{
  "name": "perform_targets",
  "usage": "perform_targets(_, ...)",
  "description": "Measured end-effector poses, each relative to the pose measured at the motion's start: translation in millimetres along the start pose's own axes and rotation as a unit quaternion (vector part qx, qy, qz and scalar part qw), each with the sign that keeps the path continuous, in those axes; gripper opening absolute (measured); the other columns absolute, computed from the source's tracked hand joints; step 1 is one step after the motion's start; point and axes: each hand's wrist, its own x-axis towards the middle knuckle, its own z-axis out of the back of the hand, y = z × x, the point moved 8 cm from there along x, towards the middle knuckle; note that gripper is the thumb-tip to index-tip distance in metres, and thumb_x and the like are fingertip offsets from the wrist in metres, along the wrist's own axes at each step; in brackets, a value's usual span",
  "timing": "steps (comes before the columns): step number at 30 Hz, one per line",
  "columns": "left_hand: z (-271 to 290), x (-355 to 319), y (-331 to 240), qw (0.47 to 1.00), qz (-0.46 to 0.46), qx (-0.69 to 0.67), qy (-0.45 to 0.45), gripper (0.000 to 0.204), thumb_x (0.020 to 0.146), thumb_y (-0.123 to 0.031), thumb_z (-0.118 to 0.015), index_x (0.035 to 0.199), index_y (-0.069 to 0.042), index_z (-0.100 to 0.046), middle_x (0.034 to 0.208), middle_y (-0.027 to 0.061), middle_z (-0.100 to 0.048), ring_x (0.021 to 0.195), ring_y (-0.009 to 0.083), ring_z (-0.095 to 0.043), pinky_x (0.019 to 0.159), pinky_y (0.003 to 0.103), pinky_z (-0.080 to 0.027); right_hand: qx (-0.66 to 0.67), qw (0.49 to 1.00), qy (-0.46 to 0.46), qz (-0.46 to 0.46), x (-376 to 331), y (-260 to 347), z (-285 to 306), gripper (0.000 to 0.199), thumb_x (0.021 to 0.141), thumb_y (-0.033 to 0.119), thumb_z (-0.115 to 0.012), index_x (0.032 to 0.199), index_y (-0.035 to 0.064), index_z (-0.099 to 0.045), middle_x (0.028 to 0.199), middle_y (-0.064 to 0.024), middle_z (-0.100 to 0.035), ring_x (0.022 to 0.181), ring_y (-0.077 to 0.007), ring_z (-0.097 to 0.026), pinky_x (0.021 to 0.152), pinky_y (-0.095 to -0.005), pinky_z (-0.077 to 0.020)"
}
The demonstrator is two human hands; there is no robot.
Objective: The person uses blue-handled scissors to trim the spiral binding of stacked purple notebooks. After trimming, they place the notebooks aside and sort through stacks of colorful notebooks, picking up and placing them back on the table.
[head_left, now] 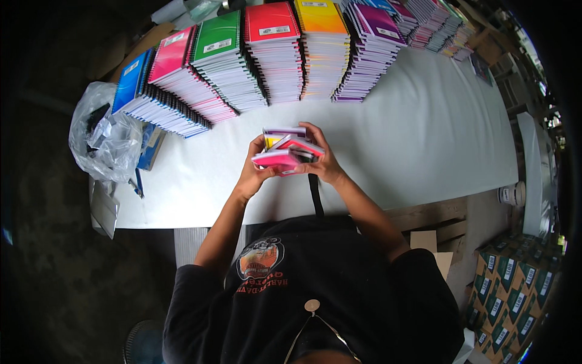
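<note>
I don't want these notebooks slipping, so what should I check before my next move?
1. Left fingers on the held notebooks: ok.
2. Right fingers on them too: ok.
3. Held notebooks' edges lined up: not ok, they sit askew.
4. Exact count in the bundle: cannot tell, they overlap.
5. Purple-topped stack apart from the bundle: ok.
6. Plastic bag apart from the bundle: ok, off to the left.

Forearms [223,227] aslant inward, left fingers [257,145] and right fingers [316,134] in facing curls.
</note>
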Motion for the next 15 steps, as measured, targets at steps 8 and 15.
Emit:
perform_targets(8,-18.9,-2.1,19.6,0.996,-0.053,0.067,-0.034,0.092,0.06,-0.022,-0.086,0.127,-0.002,-0.025,0.111,0.0097,-0.047,0.105,0.0191,-0.049,0.093,0.033,-0.04,-0.019,0.999,-0.04,0.003,-12.8,-34.8,0.0,0.085,0.056,0.033,-0.087,0.121,0.0037,-0.042,0.11,-0.0067,-0.051,0.104,-0.016,-0.049,0.091,-0.0311,-0.0404)
perform_targets(15,-13.5,0.3,60.0,0.988,-0.041,0.149,0.008,0.076,0.064,-0.019,-0.083,0.119,-0.002,-0.033,0.111,0.0104,-0.052,0.104,0.0186,-0.052,0.09,0.032,-0.043,-0.15,0.986,-0.066,0.016,-34.7,-84.4,21.3,0.078,0.053,0.035,-0.088,0.112,0.0045,-0.048,0.099,-0.0066,-0.061,0.091,-0.0158,-0.057,0.084,-0.0316,-0.0464)
